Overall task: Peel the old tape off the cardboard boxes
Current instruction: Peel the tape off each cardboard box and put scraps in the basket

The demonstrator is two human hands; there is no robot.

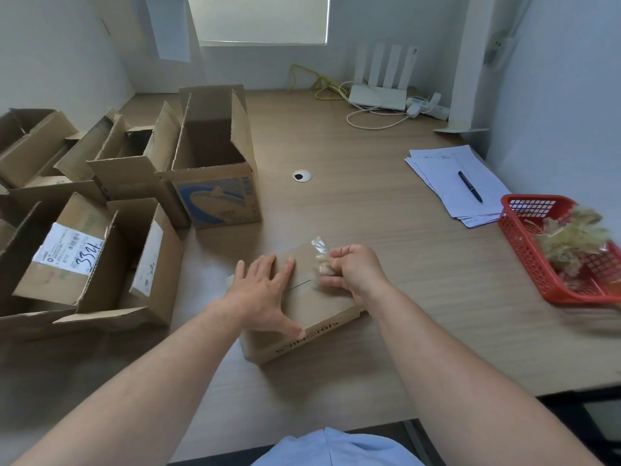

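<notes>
A person works on a small closed cardboard box [312, 317] on the counter [386, 230], both forearms reaching in from the near edge. The left hand [260, 290] lies flat on the lid with fingers straight and spread, pressing the box down and gripping nothing. Just to its right, the right hand [353, 269] has its fingers curled, pinching a crumpled wad of clear tape [322, 264] whose loose end stands up above the knuckles. The lid's seam [299, 284] shows as a thin dark line running crosswise between the two hands, from the left fingertips toward the right thumb. Any tape left along it would lie leftward of the pinching hand, so the pull would probably have to follow that line while the flat hand steadies the box. Whether the wad's lower end is attached to the lid cannot be told. Well off to the right of the right hand, a red basket [524, 250] holds a tangle of what look like tape scraps. Left of the left hand stand several open boxes [100, 257].
</notes>
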